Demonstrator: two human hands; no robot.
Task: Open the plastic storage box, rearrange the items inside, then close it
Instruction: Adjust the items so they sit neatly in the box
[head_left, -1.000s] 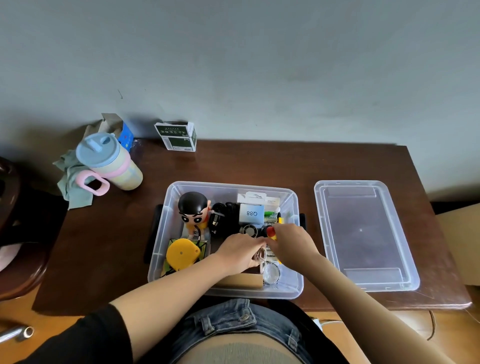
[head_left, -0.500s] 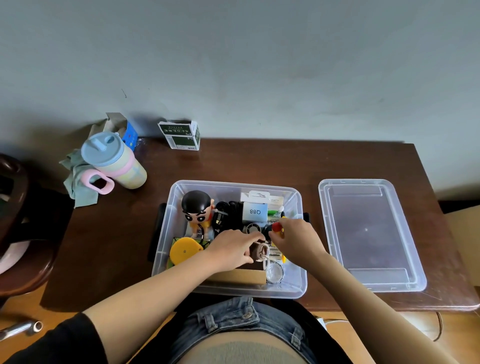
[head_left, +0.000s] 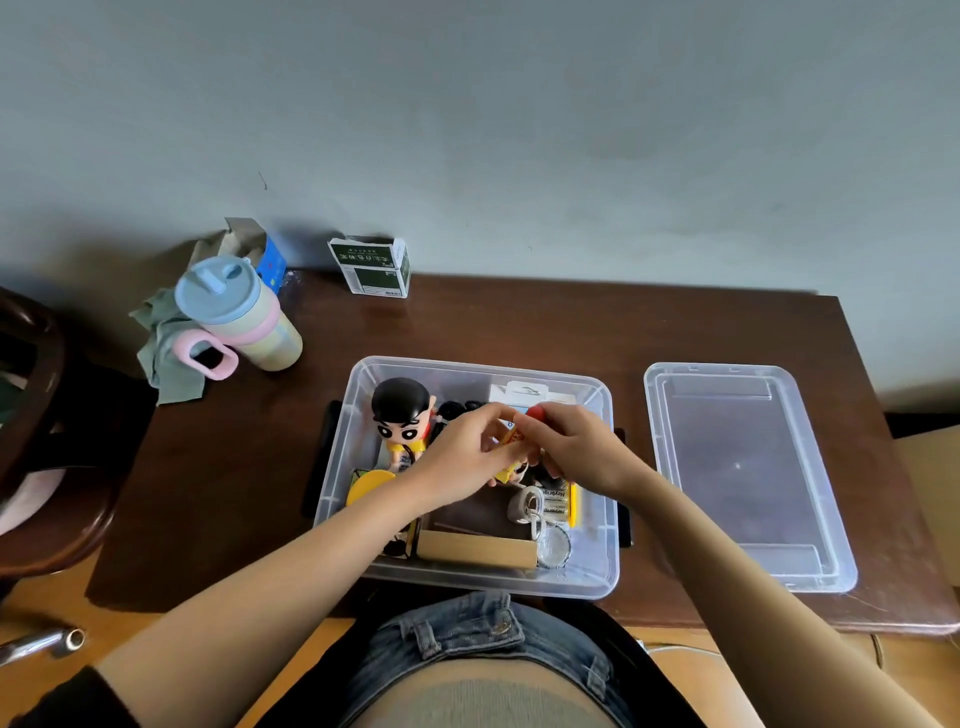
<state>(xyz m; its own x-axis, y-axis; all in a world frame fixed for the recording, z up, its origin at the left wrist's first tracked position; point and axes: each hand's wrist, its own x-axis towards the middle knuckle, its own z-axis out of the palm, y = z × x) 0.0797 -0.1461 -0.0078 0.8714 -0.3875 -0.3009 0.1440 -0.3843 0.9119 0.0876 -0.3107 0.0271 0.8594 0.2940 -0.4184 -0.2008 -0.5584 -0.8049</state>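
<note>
Head view | both hands meet above the open storage box | right hand pinches a red-capped yellow tube, slanting down toward the left hand, whose fingers close on its lower end | lid lies right on the tabletop.

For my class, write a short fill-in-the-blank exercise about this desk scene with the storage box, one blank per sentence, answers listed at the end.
1. The clear lid lies on the table to the ______ of the storage box.
2. Both hands, left hand and right hand, meet over the ______.
3. The figurine in the box has ______ hair.
4. The tumbler has a pink ______.

Answers: right; box; black; handle
</note>
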